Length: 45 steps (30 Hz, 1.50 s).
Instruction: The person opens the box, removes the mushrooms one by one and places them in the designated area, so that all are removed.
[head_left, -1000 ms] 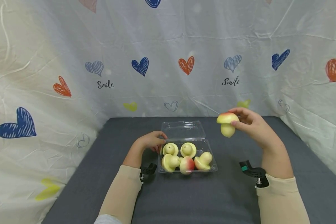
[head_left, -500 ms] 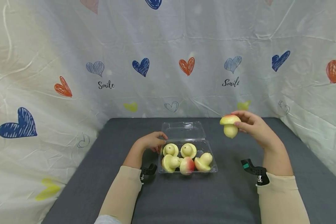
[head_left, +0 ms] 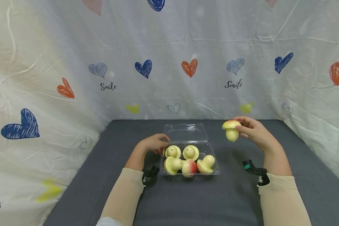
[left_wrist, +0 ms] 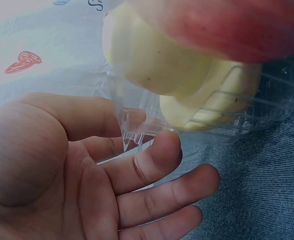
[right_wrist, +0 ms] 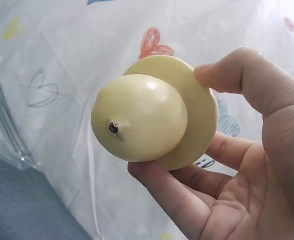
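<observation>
My right hand pinches a toy mushroom in the air, right of the box. Its cap is yellow with a red blush, and its round pale stem points down. In the right wrist view the stem end of the mushroom shows a small dark dot, with thumb and fingers around the cap's edge. A clear plastic box stands open on the table, its lid folded back. At the box's left wall, my left hand holds the edge between thumb and fingers. Several similar mushrooms lie inside, in two rows.
A dark grey cloth covers the table. Behind and at both sides hangs a white curtain printed with hearts and the word Smile. Black straps with camera mounts sit at both wrists.
My right hand has sunk slightly with the mushroom, after a small shift to the right and back. The left hand stays at the box's edge. The head view has tilted a little.
</observation>
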Each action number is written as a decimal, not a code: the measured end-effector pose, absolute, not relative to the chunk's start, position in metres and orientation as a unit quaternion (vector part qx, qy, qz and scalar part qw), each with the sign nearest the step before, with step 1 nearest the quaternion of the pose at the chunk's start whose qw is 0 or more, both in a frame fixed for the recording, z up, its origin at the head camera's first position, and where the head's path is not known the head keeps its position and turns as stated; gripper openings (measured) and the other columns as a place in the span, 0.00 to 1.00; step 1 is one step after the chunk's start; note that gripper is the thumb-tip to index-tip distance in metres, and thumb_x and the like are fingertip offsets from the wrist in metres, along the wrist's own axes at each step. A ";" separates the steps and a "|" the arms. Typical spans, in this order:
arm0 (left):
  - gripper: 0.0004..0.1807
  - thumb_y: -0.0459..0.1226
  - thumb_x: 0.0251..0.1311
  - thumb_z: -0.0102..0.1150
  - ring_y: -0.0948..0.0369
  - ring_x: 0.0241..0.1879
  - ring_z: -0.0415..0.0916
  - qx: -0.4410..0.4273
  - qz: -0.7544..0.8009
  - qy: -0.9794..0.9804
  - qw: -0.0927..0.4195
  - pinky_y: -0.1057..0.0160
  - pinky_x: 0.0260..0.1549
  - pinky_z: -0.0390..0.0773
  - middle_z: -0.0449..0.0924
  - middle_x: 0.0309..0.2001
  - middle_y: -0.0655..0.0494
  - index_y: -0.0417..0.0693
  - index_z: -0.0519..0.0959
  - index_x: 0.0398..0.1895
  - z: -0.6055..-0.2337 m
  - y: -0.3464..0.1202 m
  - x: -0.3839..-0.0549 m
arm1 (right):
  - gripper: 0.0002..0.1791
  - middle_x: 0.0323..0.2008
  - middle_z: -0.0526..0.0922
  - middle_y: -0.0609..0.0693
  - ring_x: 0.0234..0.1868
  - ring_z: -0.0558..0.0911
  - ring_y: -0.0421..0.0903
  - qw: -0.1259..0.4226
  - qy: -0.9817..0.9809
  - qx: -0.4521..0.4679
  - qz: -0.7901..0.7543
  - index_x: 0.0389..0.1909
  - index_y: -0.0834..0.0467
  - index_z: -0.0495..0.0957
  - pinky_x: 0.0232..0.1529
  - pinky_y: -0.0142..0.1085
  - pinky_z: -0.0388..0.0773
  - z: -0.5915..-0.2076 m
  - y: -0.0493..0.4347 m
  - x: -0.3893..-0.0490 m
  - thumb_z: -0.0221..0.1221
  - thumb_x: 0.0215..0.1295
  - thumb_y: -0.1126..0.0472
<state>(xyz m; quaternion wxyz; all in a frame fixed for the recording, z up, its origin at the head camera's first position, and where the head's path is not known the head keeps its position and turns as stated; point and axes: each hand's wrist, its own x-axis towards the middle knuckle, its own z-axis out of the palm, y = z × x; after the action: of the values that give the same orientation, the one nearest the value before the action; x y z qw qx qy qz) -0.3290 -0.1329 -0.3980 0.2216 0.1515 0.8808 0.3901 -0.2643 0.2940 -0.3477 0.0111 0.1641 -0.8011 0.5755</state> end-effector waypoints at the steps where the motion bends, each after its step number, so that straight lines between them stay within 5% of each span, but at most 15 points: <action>1: 0.17 0.37 0.79 0.50 0.51 0.27 0.82 0.152 0.390 0.881 0.222 0.56 0.28 0.80 0.81 0.28 0.44 0.44 0.73 0.65 -0.398 -0.133 -0.329 | 0.27 0.54 0.78 0.46 0.51 0.80 0.40 0.010 -0.802 0.162 0.575 0.68 0.66 0.66 0.49 0.31 0.79 -0.348 0.295 -0.265 0.58 0.78 0.57; 18: 0.16 0.37 0.79 0.50 0.51 0.27 0.81 0.152 0.391 0.881 0.220 0.56 0.29 0.80 0.81 0.28 0.45 0.45 0.73 0.64 -0.398 -0.131 -0.328 | 0.31 0.55 0.78 0.52 0.50 0.81 0.38 -0.011 -0.829 0.140 0.540 0.71 0.67 0.65 0.52 0.38 0.80 -0.368 0.293 -0.279 0.60 0.77 0.53; 25: 0.17 0.37 0.79 0.50 0.52 0.26 0.80 0.162 0.387 0.881 0.220 0.57 0.28 0.80 0.81 0.29 0.45 0.44 0.73 0.66 -0.396 -0.132 -0.327 | 0.32 0.58 0.78 0.58 0.50 0.80 0.38 -0.028 -0.839 0.127 0.528 0.71 0.66 0.66 0.59 0.52 0.76 -0.374 0.289 -0.285 0.60 0.76 0.50; 45: 0.16 0.38 0.78 0.50 0.52 0.27 0.80 0.159 0.384 0.884 0.216 0.56 0.29 0.80 0.81 0.29 0.46 0.45 0.74 0.65 -0.397 -0.132 -0.325 | 0.36 0.63 0.75 0.64 0.61 0.75 0.59 -0.040 -0.865 0.079 0.494 0.73 0.64 0.66 0.56 0.56 0.74 -0.396 0.288 -0.292 0.59 0.76 0.45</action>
<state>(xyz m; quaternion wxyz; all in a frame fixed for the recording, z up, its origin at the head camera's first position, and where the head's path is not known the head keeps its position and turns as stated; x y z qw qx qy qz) -0.3251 -0.1324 -0.3969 0.2156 0.1591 0.8838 0.3836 -0.2922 0.2875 -0.3958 -0.0395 0.0791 -0.8648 0.4943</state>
